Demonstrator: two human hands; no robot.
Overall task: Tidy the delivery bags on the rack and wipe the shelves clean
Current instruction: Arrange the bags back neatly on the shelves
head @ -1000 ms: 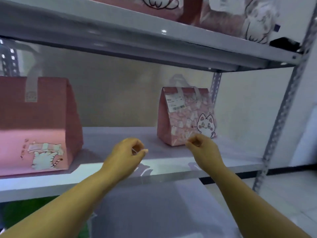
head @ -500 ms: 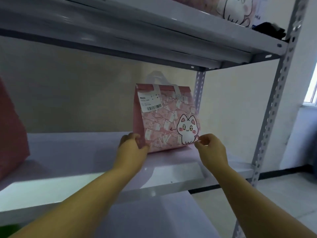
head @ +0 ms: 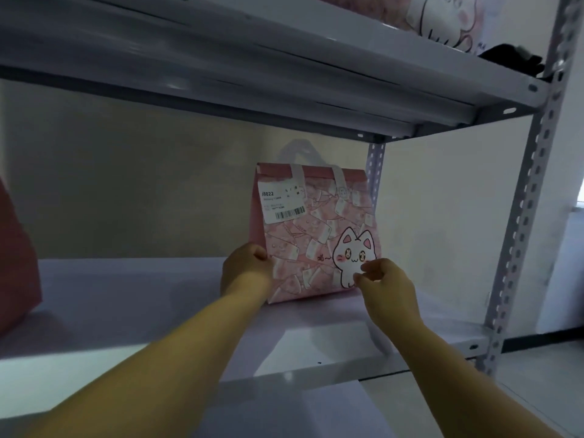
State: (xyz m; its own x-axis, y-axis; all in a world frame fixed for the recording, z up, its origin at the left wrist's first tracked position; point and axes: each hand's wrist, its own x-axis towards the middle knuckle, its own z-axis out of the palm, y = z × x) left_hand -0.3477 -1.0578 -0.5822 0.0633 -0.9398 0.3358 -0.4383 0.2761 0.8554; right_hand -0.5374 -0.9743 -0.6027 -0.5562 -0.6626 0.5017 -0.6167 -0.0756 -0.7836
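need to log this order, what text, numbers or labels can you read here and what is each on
"J8022": large print on the white label on the pink bag; first character unsure.
Smaller lines and barcode digits on that label: too blurred to read.
Small mark beside the cat drawing: too small to read.
Print on the upper-shelf bag: unreadable.

Three pink delivery bags were counted: one cat-print bag (head: 316, 241), one edge bag (head: 15, 263) at far left, and one upper bag (head: 436, 17), partly seen. Two shelves were noted, the middle shelf (head: 126, 311) and the upper shelf (head: 284, 74). Also recorded: two uprights, the front upright (head: 521, 232) and the rear upright (head: 375, 172); one printed label (head: 282, 200); and two hands, the left hand (head: 246, 273) and the right hand (head: 387, 295).
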